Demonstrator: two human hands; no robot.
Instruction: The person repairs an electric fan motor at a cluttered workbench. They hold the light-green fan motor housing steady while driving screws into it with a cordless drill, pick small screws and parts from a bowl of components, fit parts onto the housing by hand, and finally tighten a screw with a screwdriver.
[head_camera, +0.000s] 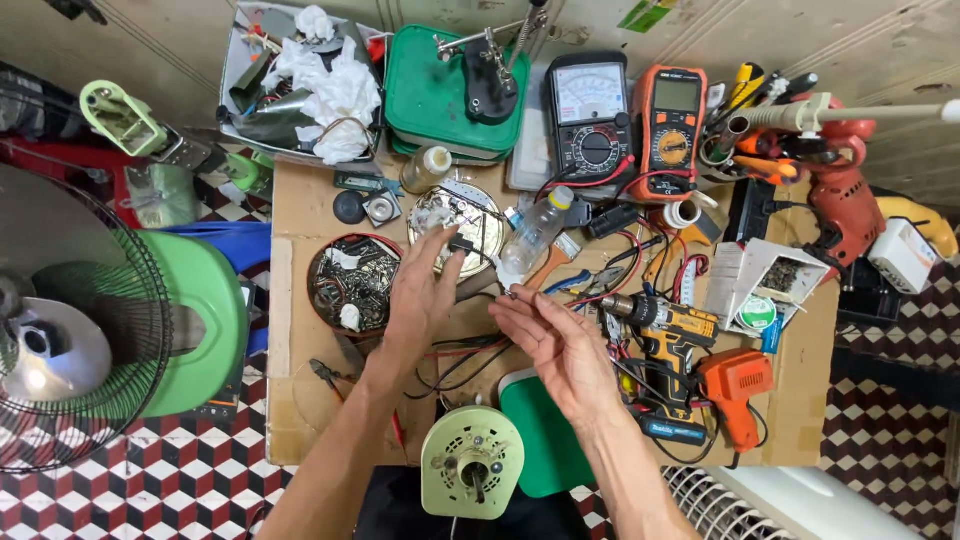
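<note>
Nearest the person, at the table's (300, 420) front edge, a pale green fan motor housing (472, 475) sits with its shaft pointing up, a green plastic lid (545, 440) touching its right side. Black and red wires (470, 360) run from the housing away toward the hands, so their long axis goes roughly front to back, bending right.

Above them the right hand (560, 345) lies palm up, fingers loosely spread and the grip wide; a thin wire end seems pinched or resting at its fingertips (505, 297), though I cannot tell for sure that it is held. The left hand (420, 295) hovers just to the left, fingers open and pointing away, holding nothing; it is the nearer hand to the round tin of screws and small parts (355, 283) and to the metal disc (458, 225) beyond its fingertips.

To the right lie a yellow cordless drill (665, 330) and an orange glue gun (735, 385). Farther back stand a clear plastic bottle (530, 235), two multimeters (630, 120) and a green box (440, 95).
</note>
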